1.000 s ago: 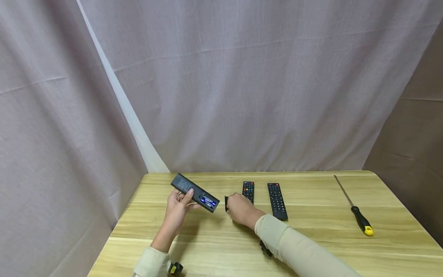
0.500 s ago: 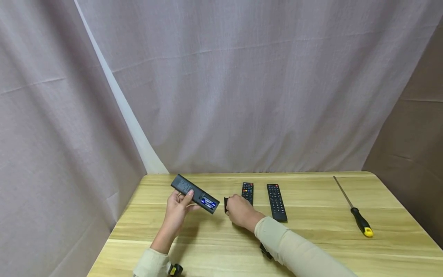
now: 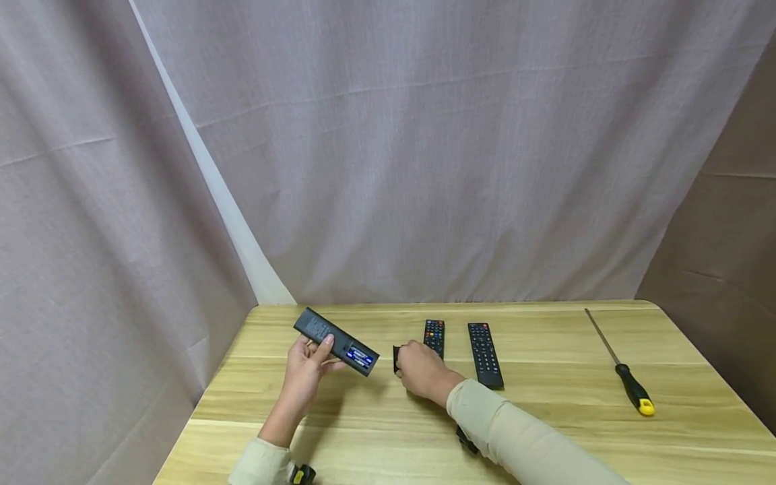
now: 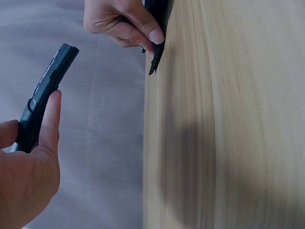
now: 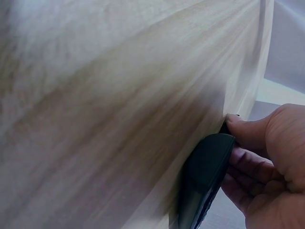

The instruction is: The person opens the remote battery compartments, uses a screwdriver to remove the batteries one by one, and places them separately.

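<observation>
My left hand (image 3: 303, 372) grips a black remote control (image 3: 312, 326), back side up and tilted above the table. Blue batteries (image 3: 360, 356) show in its uncovered battery compartment at the right end. To the right of it, my right hand (image 3: 420, 367) pinches a small, thin black piece that looks like a battery cover (image 3: 396, 359), low over the table. In the left wrist view this cover (image 4: 157, 61) sticks out past the fingertips. A remote with coloured buttons (image 3: 434, 334) lies right behind the right hand, which hides its near end. The right wrist view shows that remote's end (image 5: 207, 160) beside the fingers.
Another black remote (image 3: 485, 356) lies buttons up, right of the right hand. Farther right is a screwdriver (image 3: 633, 387) with a black and yellow handle. Grey curtains (image 3: 424, 168) hang behind the wooden table (image 3: 558, 377) and at its sides.
Over the last half second my left hand has shifted slightly left and down with the remote control. The right hand keeps its place with the cover.
</observation>
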